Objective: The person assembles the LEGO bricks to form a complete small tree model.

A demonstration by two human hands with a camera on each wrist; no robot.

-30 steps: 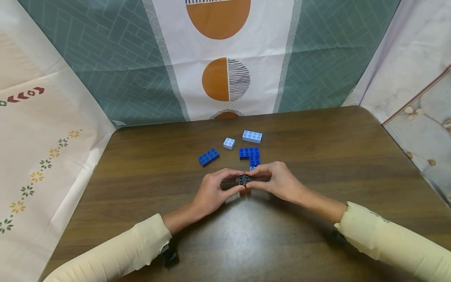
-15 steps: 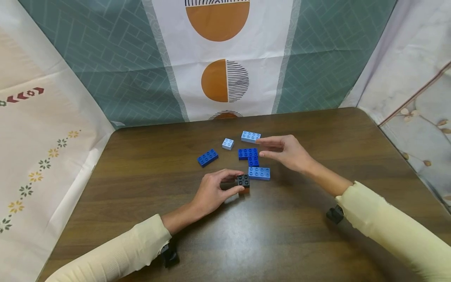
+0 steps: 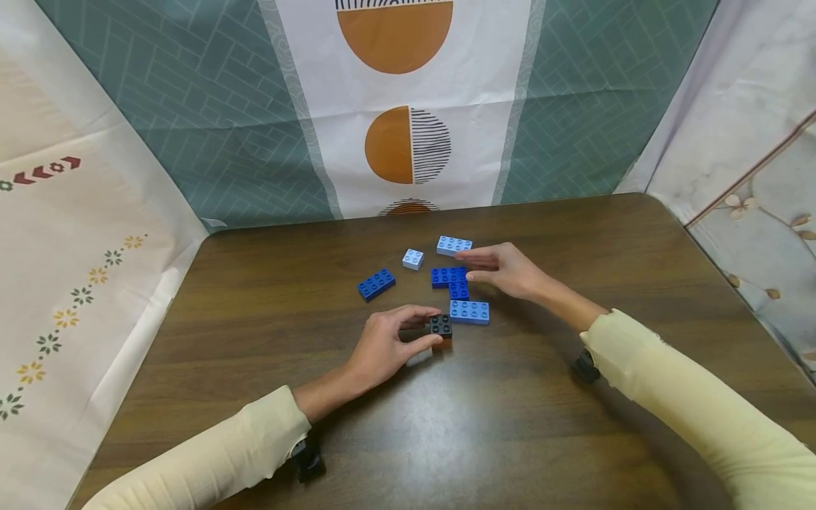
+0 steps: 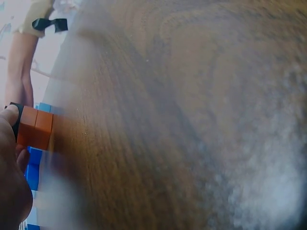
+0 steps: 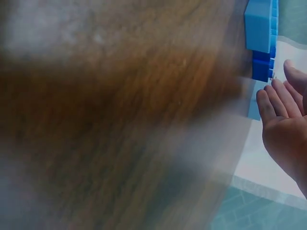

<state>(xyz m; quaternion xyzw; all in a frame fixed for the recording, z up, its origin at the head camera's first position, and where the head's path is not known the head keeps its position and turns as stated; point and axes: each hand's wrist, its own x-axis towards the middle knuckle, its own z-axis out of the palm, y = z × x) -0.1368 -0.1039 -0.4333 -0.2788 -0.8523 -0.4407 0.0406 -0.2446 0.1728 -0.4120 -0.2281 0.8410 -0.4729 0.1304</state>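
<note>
My left hand [image 3: 385, 343] grips a small stack at the table's middle, thumb on the near side and fingers on the far side. A black toy brick [image 3: 440, 325] tops it, with orange bricks [image 4: 36, 128] beneath. My right hand [image 3: 510, 270] has its fingers extended and thumb apart, just right of a dark blue long brick [image 3: 448, 277]. Its fingertips overlap the end of a pale blue long brick [image 3: 450, 244] in the head view; whether they touch it I cannot tell. A dark blue square brick [image 3: 458, 291] and a mid-blue long brick [image 3: 469, 312] lie nearer me.
Left of these lie a pale blue square brick [image 3: 412, 259] and a dark blue long brick [image 3: 377, 285]. All rest on a brown wooden table [image 3: 268, 297]. A patterned cloth [image 3: 242, 163] hangs behind the table's back edge.
My right hand has let go of the black-topped stack and moved away to the far right, then slightly left over the blue bricks. My left hand has stayed on the stack.
</note>
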